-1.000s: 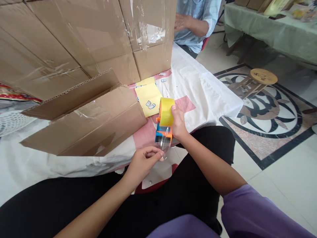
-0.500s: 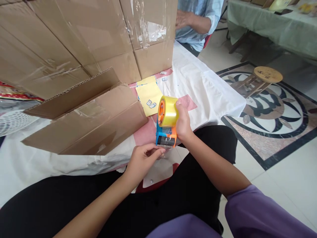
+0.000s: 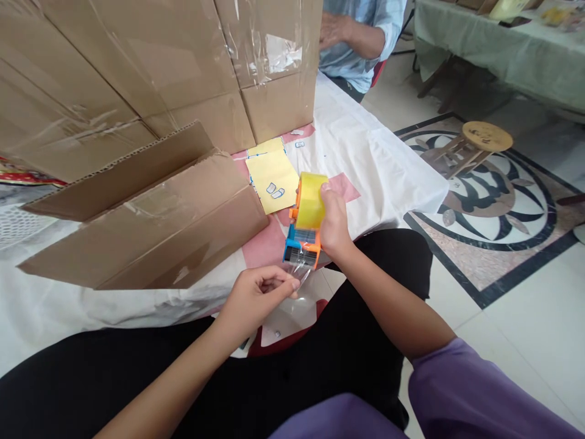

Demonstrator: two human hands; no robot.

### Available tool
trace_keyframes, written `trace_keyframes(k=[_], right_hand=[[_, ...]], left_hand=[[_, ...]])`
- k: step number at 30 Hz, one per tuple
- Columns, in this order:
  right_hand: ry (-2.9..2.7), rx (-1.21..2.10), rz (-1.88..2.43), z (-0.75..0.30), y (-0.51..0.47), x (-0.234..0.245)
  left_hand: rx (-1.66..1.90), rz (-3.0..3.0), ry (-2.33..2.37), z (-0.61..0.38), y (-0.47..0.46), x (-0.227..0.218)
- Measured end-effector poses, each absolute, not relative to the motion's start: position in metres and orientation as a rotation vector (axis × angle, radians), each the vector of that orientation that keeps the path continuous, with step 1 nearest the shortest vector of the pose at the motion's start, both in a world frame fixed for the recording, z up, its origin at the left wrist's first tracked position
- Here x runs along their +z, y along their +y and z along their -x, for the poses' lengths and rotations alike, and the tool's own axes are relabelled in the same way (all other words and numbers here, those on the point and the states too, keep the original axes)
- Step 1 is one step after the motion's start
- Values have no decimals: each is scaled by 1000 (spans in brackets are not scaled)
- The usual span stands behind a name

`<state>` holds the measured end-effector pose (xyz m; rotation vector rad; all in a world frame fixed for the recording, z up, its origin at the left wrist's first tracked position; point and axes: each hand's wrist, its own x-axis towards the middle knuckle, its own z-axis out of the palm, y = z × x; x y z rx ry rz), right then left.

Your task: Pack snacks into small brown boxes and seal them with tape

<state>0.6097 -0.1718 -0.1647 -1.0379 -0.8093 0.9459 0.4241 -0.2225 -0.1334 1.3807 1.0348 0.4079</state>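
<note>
My right hand [image 3: 336, 222] is wrapped round an orange and blue tape dispenser [image 3: 292, 251] that carries a yellow-looking roll of clear tape [image 3: 312, 200]. Between thumb and fingers, my left hand [image 3: 260, 294] pinches the free end of the clear tape [image 3: 300, 275], and a short strip spans from there to the dispenser's cutting edge. To the left, an open cardboard box [image 3: 169, 210] lies on the table with its flaps pointing toward me. A yellow sheet of paper [image 3: 270, 172] with small pale pieces on it lies just beyond the dispenser.
Large taped cartons [image 3: 183, 67] stand along the back of the table. The white cloth [image 3: 365, 140] hangs over the table's edge. Across from me sits a person [image 3: 359, 36] in a light blue shirt. A wooden stool [image 3: 487, 136] stands on the floor at the right.
My left hand has drawn a short strip of clear tape down from the dispenser. My right hand has tilted the dispenser, so the roll's side faces me less.
</note>
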Motion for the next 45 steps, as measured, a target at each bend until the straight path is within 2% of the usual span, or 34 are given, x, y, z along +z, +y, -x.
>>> trace_keyframes(k=[6, 16, 28, 45], right_hand=[[-771, 964, 964, -610, -176, -158], [-687, 1063, 973, -603, -180, -153], [-533, 1165, 942, -598, -184, -147], [-464, 1239, 963, -594, -187, -144]], left_hand=[[393, -1344, 1021, -425, -219, -124], [584, -1364, 1083, -428, -228, -147], [687, -1642, 1111, -427, -229, -144], [732, -1684, 1104, -428, -229, -141]])
